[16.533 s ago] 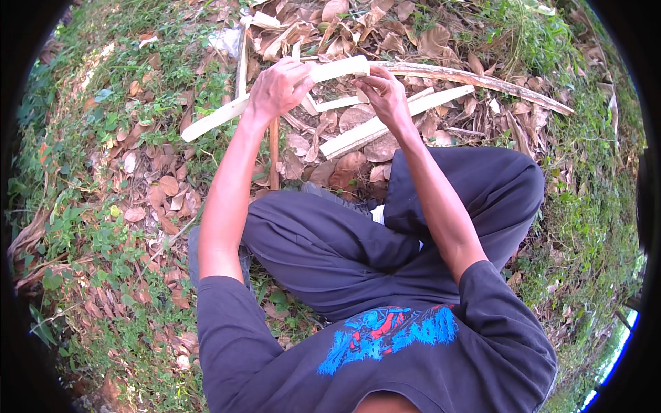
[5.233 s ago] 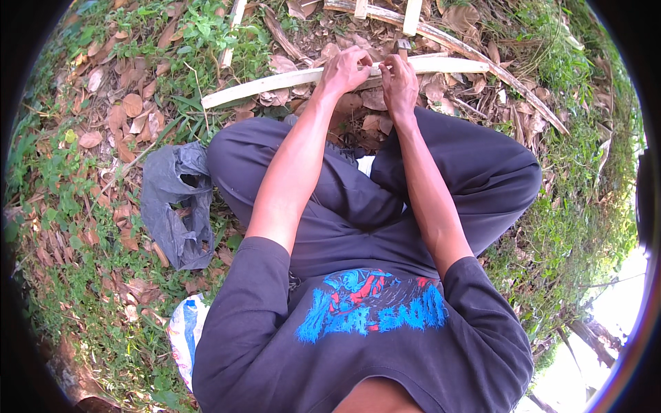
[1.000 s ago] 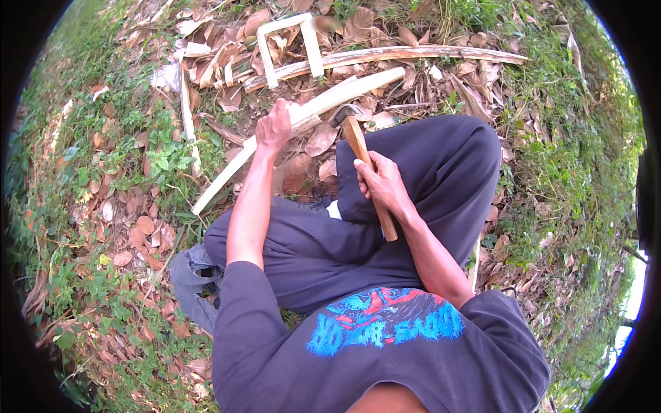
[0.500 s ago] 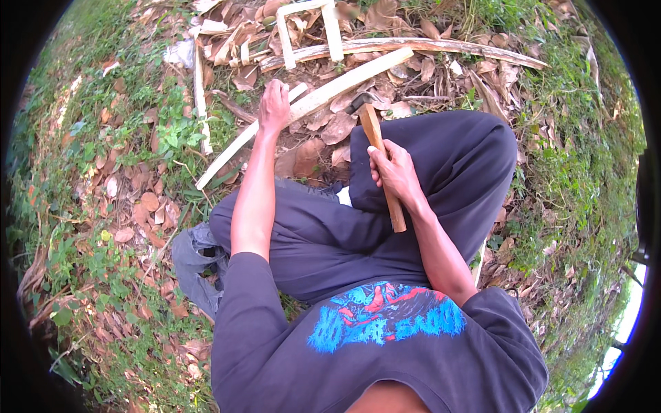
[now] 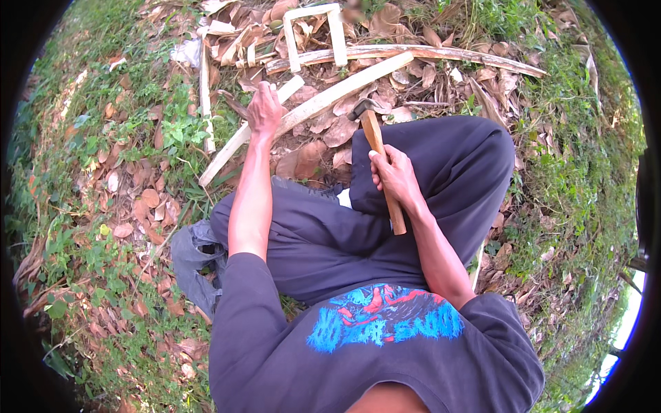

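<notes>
My left hand is closed around a pale wooden stick, whose far end sticks out past the knuckles. A longer, thicker pale strip of wood lies beside it on the leaves, slanting up to the right; its near end is hidden behind my left wrist. In my right hand is a hammer, gripped midway along its wooden handle. Its dark metal head points away from me, just beyond the edge of my bent right leg.
Farther off stands a three-sided pale wood frame, by a long curved piece of split wood. Another thin strip lies at the left. A grey cloth or bag rests by my left knee. Dry leaves and grass cover the ground.
My left hand has shifted slightly left and toward me, and more of the stick's far end shows beyond it. The hammer stays almost where it was.
</notes>
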Motion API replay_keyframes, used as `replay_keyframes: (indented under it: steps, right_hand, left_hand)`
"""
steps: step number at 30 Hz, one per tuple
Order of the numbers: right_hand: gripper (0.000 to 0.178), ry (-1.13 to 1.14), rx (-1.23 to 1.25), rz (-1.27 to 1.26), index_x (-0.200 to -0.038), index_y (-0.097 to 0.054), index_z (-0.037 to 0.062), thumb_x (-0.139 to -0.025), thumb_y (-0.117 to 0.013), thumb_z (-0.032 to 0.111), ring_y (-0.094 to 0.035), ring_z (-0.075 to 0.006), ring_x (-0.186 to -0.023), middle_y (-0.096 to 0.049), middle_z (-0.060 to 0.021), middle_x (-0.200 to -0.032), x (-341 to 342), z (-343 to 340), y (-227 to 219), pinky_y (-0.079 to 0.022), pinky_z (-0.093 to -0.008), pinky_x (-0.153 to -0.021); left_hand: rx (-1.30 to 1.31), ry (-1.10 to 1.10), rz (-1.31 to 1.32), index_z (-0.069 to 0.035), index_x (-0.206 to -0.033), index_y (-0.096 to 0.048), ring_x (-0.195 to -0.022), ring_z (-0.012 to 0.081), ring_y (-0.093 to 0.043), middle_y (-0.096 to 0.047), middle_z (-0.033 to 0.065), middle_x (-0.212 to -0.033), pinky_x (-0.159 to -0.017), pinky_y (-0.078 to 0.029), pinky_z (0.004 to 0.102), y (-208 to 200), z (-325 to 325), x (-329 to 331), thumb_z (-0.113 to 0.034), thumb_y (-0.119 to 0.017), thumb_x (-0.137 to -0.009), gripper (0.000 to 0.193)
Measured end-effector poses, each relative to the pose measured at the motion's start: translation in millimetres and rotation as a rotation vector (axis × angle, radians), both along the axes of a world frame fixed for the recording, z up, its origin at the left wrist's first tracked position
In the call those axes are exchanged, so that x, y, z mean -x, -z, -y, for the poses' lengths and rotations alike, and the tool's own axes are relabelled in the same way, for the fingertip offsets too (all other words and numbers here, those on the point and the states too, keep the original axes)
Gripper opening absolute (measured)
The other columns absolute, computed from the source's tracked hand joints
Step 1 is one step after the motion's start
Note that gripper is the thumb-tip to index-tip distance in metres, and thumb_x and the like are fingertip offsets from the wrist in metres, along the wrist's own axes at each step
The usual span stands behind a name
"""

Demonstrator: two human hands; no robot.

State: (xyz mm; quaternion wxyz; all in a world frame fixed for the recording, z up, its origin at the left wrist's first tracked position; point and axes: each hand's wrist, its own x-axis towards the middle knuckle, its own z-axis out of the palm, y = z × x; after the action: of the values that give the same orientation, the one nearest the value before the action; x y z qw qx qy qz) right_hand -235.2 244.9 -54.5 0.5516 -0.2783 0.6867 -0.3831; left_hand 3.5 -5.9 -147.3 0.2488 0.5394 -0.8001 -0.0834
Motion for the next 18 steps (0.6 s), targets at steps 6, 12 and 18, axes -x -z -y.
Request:
replay_keyframes:
  steps: [6,12,18]
  right_hand:
    - [0.028,-0.024,0.011,0.048,-0.089,-0.060,0.0002,-0.101,-0.060,0.026,-0.061,-0.0082,-0.057,-0.062,-0.0018,-0.071,-10.3,4.7,-3.7,-0.052,-0.0268,-0.051]
    - [0.027,-0.024,0.069,0.054,-0.092,-0.059,-0.0003,-0.101,-0.060,0.025,-0.060,-0.0086,-0.056,-0.061,-0.0025,-0.070,-25.9,13.4,1.8,-0.051,-0.0270,-0.050]
    - [0.028,0.024,0.195,0.005,-0.100,-0.062,-0.0033,-0.102,-0.060,0.024,-0.062,-0.0102,-0.057,-0.061,-0.0034,-0.070,-36.6,50.6,8.8,-0.052,-0.0285,-0.051]
  left_hand:
    - [0.197,0.148,0.125,-0.004,-0.101,-0.054,-0.080,0.0266,-0.059,-0.059,0.0133,-0.089,-0.071,-0.051,0.0428,41.3,-30.6,4.1,-0.022,-0.046,-0.106,0.020]
    - [0.169,0.159,-0.027,-0.002,-0.104,-0.055,-0.091,0.0348,-0.062,-0.061,0.0173,-0.099,-0.079,-0.050,0.0474,42.4,-26.1,6.2,-0.018,-0.051,-0.101,0.017]
    - [-0.121,0.164,-0.333,0.001,-0.100,-0.071,-0.091,0.0337,-0.069,-0.070,0.0191,-0.100,-0.078,-0.054,0.0430,10.5,-32.5,24.8,-0.022,-0.069,-0.095,0.024]
